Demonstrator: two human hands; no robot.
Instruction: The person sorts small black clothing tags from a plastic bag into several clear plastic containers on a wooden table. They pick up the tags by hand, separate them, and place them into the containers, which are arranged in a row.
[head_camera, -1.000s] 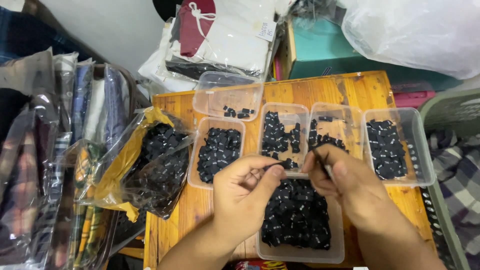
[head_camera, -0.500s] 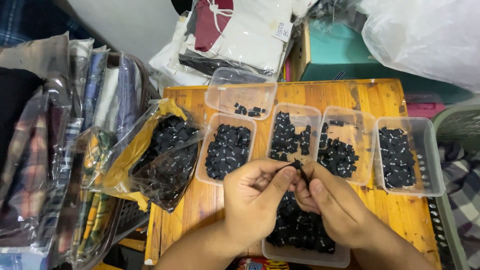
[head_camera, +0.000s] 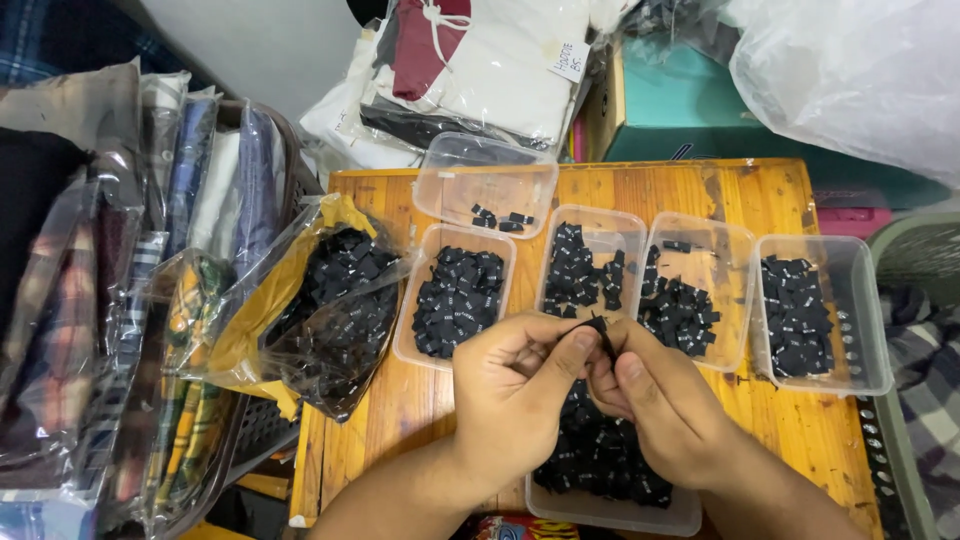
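Note:
My left hand (head_camera: 515, 395) and my right hand (head_camera: 660, 400) meet over a clear plastic tray (head_camera: 610, 512) full of small black fabric labels. Both pinch one small black label (head_camera: 597, 324) between fingertips, held just above that tray. Further back on the wooden table (head_camera: 380, 420) stand several more clear trays of black labels: one at left-centre (head_camera: 457, 297), one in the middle (head_camera: 590, 265), one to its right (head_camera: 697, 290), one at far right (head_camera: 820, 312), and a nearly bare one at the back (head_camera: 487, 186).
A clear and yellow plastic bag (head_camera: 320, 305) stuffed with black labels lies at the table's left edge. Bagged folded clothes (head_camera: 110, 280) are stacked on the left. A teal box (head_camera: 690, 120), packed garments (head_camera: 470, 70) and a large clear bag (head_camera: 850, 70) sit behind the table.
My hands have come closer together over the near tray, now pinching one label jointly. The view has shifted slightly, so the table sits a little lower.

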